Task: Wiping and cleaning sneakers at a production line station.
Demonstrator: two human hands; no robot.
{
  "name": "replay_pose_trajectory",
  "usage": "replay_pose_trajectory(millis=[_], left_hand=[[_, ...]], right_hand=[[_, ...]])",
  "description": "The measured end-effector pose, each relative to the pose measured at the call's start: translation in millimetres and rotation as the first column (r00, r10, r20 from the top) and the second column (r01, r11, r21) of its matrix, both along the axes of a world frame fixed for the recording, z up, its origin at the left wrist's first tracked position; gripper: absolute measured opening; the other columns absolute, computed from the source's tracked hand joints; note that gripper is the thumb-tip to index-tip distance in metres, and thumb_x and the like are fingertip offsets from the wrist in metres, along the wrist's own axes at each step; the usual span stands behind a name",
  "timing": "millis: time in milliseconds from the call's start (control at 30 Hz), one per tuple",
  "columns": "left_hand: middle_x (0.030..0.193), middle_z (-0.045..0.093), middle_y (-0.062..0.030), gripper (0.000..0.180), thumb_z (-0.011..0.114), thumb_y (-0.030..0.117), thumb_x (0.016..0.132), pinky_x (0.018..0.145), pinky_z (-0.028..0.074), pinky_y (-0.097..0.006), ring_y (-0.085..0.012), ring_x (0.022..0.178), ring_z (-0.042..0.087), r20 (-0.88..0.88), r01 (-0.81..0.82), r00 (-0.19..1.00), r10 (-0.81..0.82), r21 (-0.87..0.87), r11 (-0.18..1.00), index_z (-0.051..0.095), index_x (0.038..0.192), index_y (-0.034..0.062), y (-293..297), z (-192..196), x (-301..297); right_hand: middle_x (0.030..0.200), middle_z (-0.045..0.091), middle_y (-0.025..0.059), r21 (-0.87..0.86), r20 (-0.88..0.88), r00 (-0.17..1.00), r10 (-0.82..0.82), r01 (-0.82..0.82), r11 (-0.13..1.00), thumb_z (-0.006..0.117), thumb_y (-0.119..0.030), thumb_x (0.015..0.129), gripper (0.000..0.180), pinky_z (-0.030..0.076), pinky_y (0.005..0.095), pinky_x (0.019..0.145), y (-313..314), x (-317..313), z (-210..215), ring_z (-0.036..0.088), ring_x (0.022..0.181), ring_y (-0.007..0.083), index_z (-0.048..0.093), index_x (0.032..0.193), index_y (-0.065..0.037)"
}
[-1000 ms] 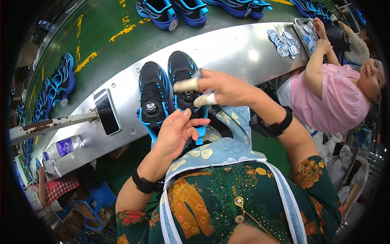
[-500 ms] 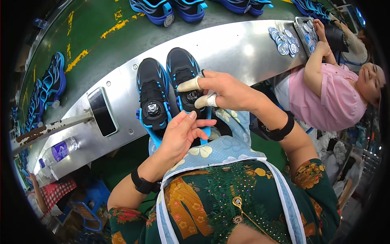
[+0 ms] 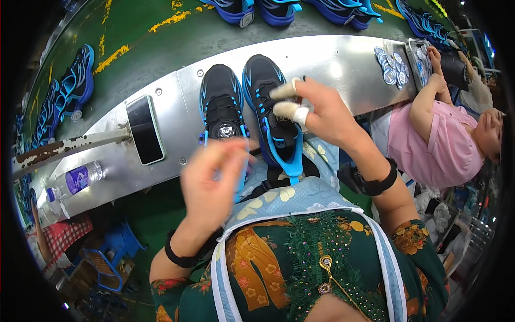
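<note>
**Left hand near left shoe, right hand above right shoe**

At 10 o'clock in the view, blue-and-black sneakers stand on a green surface. At 9 o'clock, a clear bottle with a purple label lies on its side on the steel bench, below a rust-flecked pole. A blue chair is at 8 o'clock. A phone lies dark side up between 9 and 10.

The left hand, at 8 o'clock, is blurred, its fingers bunched in front of the left shoe's heel; I cannot tell whether it grips anything. The left shoe stands at 11 o'clock, its round dial showing. The right shoe, at 12 o'clock, is just beside it, heel reaching past the bench's near edge.

The right hand is at 2 o'clock, with cream covers on thumb and forefinger. The two are parted over the laces; contact is unclear.

Also at 2 o'clock, farther out, round blue-and-white discs lie beside a metal tray. A co-worker in pink sits near 3 o'clock.
</note>
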State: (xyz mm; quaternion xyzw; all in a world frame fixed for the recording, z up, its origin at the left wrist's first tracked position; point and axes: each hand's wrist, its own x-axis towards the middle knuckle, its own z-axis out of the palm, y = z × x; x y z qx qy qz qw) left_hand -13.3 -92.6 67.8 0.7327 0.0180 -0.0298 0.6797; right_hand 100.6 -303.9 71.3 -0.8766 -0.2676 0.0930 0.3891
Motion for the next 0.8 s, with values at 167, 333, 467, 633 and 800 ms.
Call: replay_pose_trajectory(millis=[167, 333, 467, 633, 800], left_hand=[[0.098, 0.053, -0.0062, 0.039, 0.075, 0.011, 0.075, 0.084, 0.042, -0.030, -0.0171, 0.093, 0.053, 0.344, -0.310, 0.930, 0.130, 0.547, 0.778, 0.062, 0.111, 0.0020, -9, -40, 31], [0.100, 0.059, -0.0068, 0.052, 0.075, 0.008, 0.076, 0.094, 0.040, -0.029, -0.0180, 0.103, 0.055, 0.061, -0.076, 0.996, 0.072, 0.053, 0.996, 0.059, 0.125, 0.0041, 21, -62, 36], [0.113, 0.059, -0.0063, 0.053, 0.071, 0.010, 0.079, 0.092, 0.040, -0.027, -0.0139, 0.101, 0.052, 0.058, 0.194, 0.981, -0.188, -0.149, 0.969, 0.056, 0.130, 0.0043, 36, -55, 43], [0.101, 0.060, -0.0081, 0.042, 0.070, 0.007, 0.078, 0.091, 0.042, -0.029, -0.0183, 0.099, 0.055, 0.240, 0.007, 0.966, -0.098, 0.352, 0.936, 0.063, 0.119, 0.0050, 10, -45, 47], [0.117, 0.063, -0.0101, 0.046, 0.070, 0.012, 0.078, 0.101, 0.041, -0.036, -0.0246, 0.115, 0.055, 0.238, 0.406, 0.869, -0.433, 0.155, 0.901, 0.063, 0.123, 0.0054, 39, -58, 64]], right_hand=[[0.086, 0.062, 0.0124, -0.143, 0.224, 0.961, 0.163, -0.133, 0.981, 0.070, -0.024, 0.086, 0.031, 0.046, 0.0373, 0.075, 35, 20, -13, 0.058, 0.081, 0.0287, 0.067, 0.113, -0.010], [0.093, 0.067, 0.0186, -0.147, 0.132, 0.946, 0.295, -0.275, 0.950, 0.062, -0.023, 0.091, 0.031, 0.047, 0.0441, 0.081, 52, 35, -34, 0.061, 0.089, 0.0367, 0.065, 0.116, -0.005], [0.099, 0.068, 0.0205, -0.152, 0.027, 0.965, 0.260, -0.253, 0.955, 0.061, -0.022, 0.092, 0.030, 0.049, 0.0437, 0.079, 51, 38, -27, 0.062, 0.089, 0.0381, 0.066, 0.117, -0.006], [0.090, 0.066, 0.0195, -0.164, 0.124, 0.948, 0.294, -0.273, 0.948, 0.063, -0.017, 0.090, 0.030, 0.048, 0.0440, 0.077, 44, 40, -33, 0.061, 0.086, 0.0378, 0.066, 0.119, -0.009], [0.090, 0.066, 0.0190, -0.159, 0.098, 0.948, 0.302, -0.285, 0.945, 0.065, -0.013, 0.087, 0.034, 0.047, 0.0440, 0.077, 44, 43, -31, 0.061, 0.084, 0.0369, 0.065, 0.120, -0.009]])
